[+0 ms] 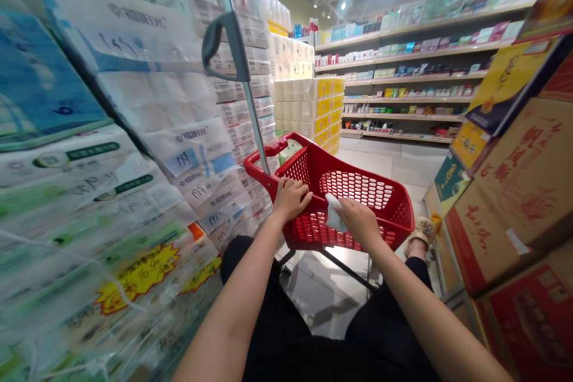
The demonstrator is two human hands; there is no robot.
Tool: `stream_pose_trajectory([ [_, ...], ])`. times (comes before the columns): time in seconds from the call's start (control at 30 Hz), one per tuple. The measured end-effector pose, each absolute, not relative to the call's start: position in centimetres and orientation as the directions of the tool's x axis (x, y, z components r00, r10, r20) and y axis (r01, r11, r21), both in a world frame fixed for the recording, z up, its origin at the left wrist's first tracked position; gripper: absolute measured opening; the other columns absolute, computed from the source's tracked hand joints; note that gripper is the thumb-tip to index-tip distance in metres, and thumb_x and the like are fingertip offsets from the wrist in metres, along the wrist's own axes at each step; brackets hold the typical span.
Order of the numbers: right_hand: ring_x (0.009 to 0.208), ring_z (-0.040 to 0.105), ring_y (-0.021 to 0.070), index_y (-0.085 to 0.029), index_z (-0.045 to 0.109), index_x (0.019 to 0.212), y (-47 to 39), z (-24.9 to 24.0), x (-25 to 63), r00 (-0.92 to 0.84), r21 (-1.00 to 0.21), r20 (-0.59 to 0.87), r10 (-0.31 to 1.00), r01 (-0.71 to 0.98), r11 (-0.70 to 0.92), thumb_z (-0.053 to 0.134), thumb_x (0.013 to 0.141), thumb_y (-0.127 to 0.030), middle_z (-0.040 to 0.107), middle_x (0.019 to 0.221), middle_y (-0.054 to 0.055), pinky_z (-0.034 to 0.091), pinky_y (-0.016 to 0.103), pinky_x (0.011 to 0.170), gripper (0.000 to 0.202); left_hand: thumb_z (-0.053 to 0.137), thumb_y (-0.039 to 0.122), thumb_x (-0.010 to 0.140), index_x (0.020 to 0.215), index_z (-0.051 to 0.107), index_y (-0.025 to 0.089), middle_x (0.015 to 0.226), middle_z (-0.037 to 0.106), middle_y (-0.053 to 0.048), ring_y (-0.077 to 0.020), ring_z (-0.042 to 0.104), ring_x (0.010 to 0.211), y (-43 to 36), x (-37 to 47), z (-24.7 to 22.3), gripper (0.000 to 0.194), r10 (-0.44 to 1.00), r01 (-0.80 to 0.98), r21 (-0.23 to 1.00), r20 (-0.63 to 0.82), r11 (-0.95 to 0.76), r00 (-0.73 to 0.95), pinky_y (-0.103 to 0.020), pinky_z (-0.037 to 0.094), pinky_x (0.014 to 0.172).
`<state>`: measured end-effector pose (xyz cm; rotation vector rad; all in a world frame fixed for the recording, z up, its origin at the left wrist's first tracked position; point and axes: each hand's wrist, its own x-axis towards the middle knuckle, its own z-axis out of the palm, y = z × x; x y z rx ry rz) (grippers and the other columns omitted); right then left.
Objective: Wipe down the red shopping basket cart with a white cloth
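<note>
In front of my knees stands a red plastic shopping cart (pixel 367 185) with a perforated basket and a metal pole ending in a grey loop handle (pixel 237 51). My left hand (pixel 290 197) rests over the near rim of the basket, its fingers curled onto the edge. A white cloth or tissue (pixel 335 215) is pinched in my right hand (pixel 357 219) and lies against the near side wall of the basket. Something pale green and white (pixel 290 150) sits in the small compartment at the cart's left end.
Wrapped tissue packs (pixel 179 95) are stacked high close on my left. Cardboard boxes (pixel 523 173) pile up on the right. Wall shelves (pixel 403 71) with many small products line the back, beyond a pale tiled floor (pixel 389 161). My shoe (pixel 421 233) is right of the cart.
</note>
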<state>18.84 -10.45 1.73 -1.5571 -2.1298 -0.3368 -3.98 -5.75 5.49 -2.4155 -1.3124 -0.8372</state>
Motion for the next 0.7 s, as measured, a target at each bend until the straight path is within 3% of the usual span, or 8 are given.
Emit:
stream_pose_trajectory([
  [0.2,0.098,0.053,0.0227,-0.02,0.061,0.1,-12.9,0.4,23.9,-0.154,-0.046,0.592,0.791,0.974,0.224,0.031,0.099,-0.046,0.065,0.101,0.009,0.03,0.036,0.086,0.04,0.048,0.049,0.093,0.087,0.061,0.025,0.095,0.061,-0.004,-0.0247,0.05,0.098,-6.2,-4.2,5.5,0.028,0.675,0.832,0.024,0.597,-0.555,0.433,-0.048,0.022,0.106],
  [0.33,0.099,0.05,0.0243,-0.021,0.062,0.102,-13.0,0.3,23.7,-0.071,-0.072,0.614,0.786,0.987,0.146,0.031,0.099,-0.045,0.062,0.105,0.01,0.029,0.038,0.086,0.04,0.055,0.052,0.088,0.09,0.061,0.024,0.096,0.061,-0.006,-0.0264,0.05,0.098,-6.5,-3.4,5.2,0.029,0.676,0.847,0.008,0.606,-0.532,0.419,-0.05,0.023,0.105],
  [0.57,0.106,0.047,0.0232,-0.022,0.057,0.119,-10.3,2.2,16.1,-0.199,-0.075,0.615,0.763,0.948,0.308,0.029,0.1,-0.037,0.058,0.118,0.009,0.032,0.036,0.089,0.037,0.059,0.044,0.087,0.095,0.061,0.024,0.098,0.061,-0.006,-0.0268,0.05,0.1,-7.2,-1.9,5.0,0.021,0.678,0.858,-0.027,0.6,-0.514,0.425,-0.049,0.024,0.105],
  [0.7,0.103,0.049,0.0222,-0.021,0.058,0.118,-10.1,2.3,15.7,-0.243,-0.053,0.625,0.742,0.935,0.351,0.033,0.1,-0.035,0.059,0.114,0.009,0.033,0.036,0.089,0.034,0.06,0.041,0.088,0.096,0.061,0.024,0.1,0.061,-0.005,-0.0251,0.05,0.1,-7.2,-2.0,5.1,0.019,0.672,0.858,-0.078,0.588,-0.507,0.45,-0.047,0.025,0.105],
])
